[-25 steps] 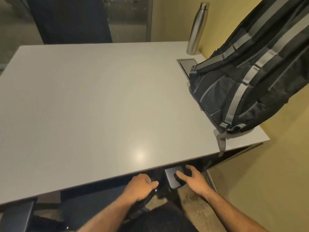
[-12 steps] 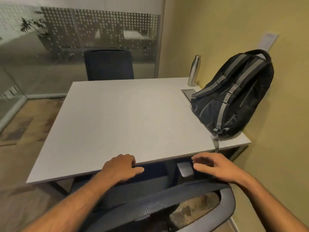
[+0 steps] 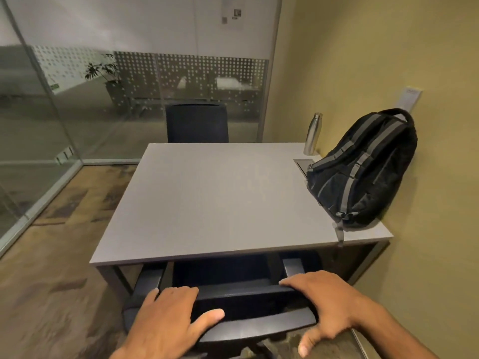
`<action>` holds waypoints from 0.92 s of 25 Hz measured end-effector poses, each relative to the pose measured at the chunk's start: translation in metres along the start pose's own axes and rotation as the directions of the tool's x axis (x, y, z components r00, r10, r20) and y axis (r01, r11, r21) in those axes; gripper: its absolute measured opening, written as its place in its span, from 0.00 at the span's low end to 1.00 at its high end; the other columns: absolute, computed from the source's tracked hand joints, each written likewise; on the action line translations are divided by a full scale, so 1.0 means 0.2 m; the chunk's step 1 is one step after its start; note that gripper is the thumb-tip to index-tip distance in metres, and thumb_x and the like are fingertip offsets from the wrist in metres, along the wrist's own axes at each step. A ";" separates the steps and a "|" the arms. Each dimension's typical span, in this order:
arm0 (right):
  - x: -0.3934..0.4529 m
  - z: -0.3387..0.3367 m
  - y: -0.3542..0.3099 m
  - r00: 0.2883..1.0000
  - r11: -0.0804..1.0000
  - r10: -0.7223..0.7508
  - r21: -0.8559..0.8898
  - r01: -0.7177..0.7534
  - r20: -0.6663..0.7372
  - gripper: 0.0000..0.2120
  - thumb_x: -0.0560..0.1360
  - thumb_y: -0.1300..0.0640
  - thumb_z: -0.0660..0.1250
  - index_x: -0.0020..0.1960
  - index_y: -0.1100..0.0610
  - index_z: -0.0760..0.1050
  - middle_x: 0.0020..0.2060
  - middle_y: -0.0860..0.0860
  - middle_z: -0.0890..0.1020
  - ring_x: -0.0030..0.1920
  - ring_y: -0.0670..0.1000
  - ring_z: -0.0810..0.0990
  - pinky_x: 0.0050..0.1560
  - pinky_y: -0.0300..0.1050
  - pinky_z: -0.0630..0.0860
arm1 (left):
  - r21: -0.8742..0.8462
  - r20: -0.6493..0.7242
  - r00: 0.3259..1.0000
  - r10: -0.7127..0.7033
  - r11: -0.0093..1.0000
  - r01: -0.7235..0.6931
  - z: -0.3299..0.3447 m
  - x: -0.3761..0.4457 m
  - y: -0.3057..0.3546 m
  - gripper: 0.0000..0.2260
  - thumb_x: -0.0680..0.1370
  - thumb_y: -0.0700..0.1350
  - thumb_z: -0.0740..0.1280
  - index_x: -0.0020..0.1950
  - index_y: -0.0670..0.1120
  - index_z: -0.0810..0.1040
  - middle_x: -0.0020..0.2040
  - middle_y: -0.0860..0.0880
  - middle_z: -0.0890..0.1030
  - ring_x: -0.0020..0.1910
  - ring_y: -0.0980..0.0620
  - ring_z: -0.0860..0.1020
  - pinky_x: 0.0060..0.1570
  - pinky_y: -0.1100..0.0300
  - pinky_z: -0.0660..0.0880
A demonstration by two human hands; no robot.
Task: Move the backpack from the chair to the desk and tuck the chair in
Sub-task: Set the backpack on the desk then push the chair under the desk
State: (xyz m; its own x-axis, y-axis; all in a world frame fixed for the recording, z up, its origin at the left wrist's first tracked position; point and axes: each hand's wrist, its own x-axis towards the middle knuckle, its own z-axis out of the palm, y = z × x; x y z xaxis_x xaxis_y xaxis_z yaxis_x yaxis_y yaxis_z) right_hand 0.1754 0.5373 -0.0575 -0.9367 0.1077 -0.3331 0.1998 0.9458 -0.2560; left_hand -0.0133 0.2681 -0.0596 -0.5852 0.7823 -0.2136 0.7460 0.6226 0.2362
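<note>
A black backpack (image 3: 368, 172) with grey straps stands on the right side of the grey desk (image 3: 207, 198), leaning against the yellow wall. The dark office chair (image 3: 248, 304) is at the desk's near edge, its seat and armrests under the top, its backrest toward me. My left hand (image 3: 171, 322) grips the top of the backrest on the left, thumb on the near side. My right hand (image 3: 326, 307) grips the backrest's right end, fingers over the top.
A steel bottle (image 3: 313, 134) stands at the desk's far right corner beside a cable hatch (image 3: 303, 165). A second dark chair (image 3: 197, 124) is behind the desk's far edge. Glass partitions (image 3: 39, 125) bound the left and back; the yellow wall (image 3: 427, 229) is close on the right.
The view has pulled back and risen from low by the desk's edge. My hands left the chair's armrest area and now grip the top of its backrest; the backpack has not moved.
</note>
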 end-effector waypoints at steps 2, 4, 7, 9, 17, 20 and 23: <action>-0.01 0.05 -0.05 0.999 0.999 -0.010 -0.047 0.008 -0.050 0.43 0.64 0.34 0.73 0.75 0.45 0.64 0.65 0.43 0.79 0.64 0.48 0.77 0.71 0.47 0.71 | 0.009 -0.022 0.999 -0.048 0.999 0.048 0.03 -0.04 0.01 0.55 0.57 0.81 0.30 0.74 0.57 0.65 0.72 0.61 0.71 0.73 0.59 0.66 0.78 0.50 0.53; -0.02 0.09 -0.07 0.997 0.998 -0.003 -0.066 -0.003 -0.083 0.40 0.62 0.48 0.72 0.74 0.48 0.67 0.60 0.47 0.82 0.60 0.51 0.80 0.68 0.48 0.74 | 0.022 -0.076 0.995 -0.060 0.998 0.061 0.07 -0.06 0.00 0.54 0.59 0.81 0.29 0.74 0.58 0.66 0.72 0.62 0.71 0.73 0.61 0.66 0.79 0.51 0.52; -0.06 0.13 -0.08 0.996 0.995 0.013 -0.094 -0.022 -0.089 0.39 0.60 0.52 0.69 0.72 0.49 0.69 0.56 0.48 0.83 0.56 0.52 0.82 0.64 0.48 0.77 | 0.043 -0.144 0.989 -0.041 0.998 0.047 0.10 -0.10 -0.01 0.52 0.61 0.80 0.29 0.73 0.58 0.69 0.70 0.63 0.73 0.71 0.63 0.68 0.77 0.53 0.54; -0.09 0.15 -0.09 0.995 0.996 0.018 -0.090 -0.026 -0.096 0.38 0.60 0.52 0.69 0.71 0.49 0.69 0.55 0.48 0.83 0.55 0.52 0.82 0.63 0.48 0.77 | 0.052 -0.162 0.986 -0.033 0.998 0.042 0.11 -0.13 -0.01 0.52 0.61 0.80 0.29 0.72 0.59 0.69 0.69 0.63 0.74 0.70 0.63 0.68 0.76 0.54 0.55; -0.10 0.13 -0.12 0.990 0.991 0.045 -0.121 -0.062 -0.134 0.39 0.63 0.50 0.68 0.74 0.48 0.66 0.63 0.46 0.81 0.60 0.52 0.80 0.67 0.48 0.74 | 0.060 -0.244 0.969 -0.022 0.997 0.038 0.14 -0.10 -0.03 0.47 0.66 0.79 0.34 0.69 0.58 0.75 0.65 0.62 0.78 0.67 0.62 0.73 0.74 0.54 0.59; -0.08 0.09 -0.08 0.989 0.990 0.057 -0.120 -0.073 -0.133 0.39 0.62 0.51 0.67 0.74 0.49 0.66 0.65 0.47 0.79 0.64 0.52 0.78 0.68 0.50 0.73 | 0.072 -0.267 0.963 -0.026 0.996 0.047 0.13 -0.02 -0.01 0.42 0.70 0.78 0.40 0.69 0.57 0.75 0.66 0.61 0.79 0.67 0.61 0.73 0.74 0.54 0.60; -0.06 0.04 0.00 0.987 0.990 0.070 -0.111 -0.087 -0.144 0.34 0.63 0.49 0.67 0.70 0.47 0.69 0.60 0.46 0.82 0.60 0.52 0.80 0.62 0.48 0.77 | 0.081 -0.265 0.964 -0.014 0.996 0.037 0.13 0.07 0.05 0.39 0.73 0.76 0.44 0.70 0.55 0.74 0.67 0.59 0.79 0.68 0.59 0.73 0.75 0.53 0.60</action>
State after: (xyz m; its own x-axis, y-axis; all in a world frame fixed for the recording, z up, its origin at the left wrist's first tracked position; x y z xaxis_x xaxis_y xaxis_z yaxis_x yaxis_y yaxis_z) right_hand 0.1879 0.5330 -0.0599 -0.9520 0.2169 -0.2158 0.2471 0.9611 -0.1238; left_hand -0.0069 0.2851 -0.0847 -0.6591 0.7509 0.0415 0.7471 0.6475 0.1501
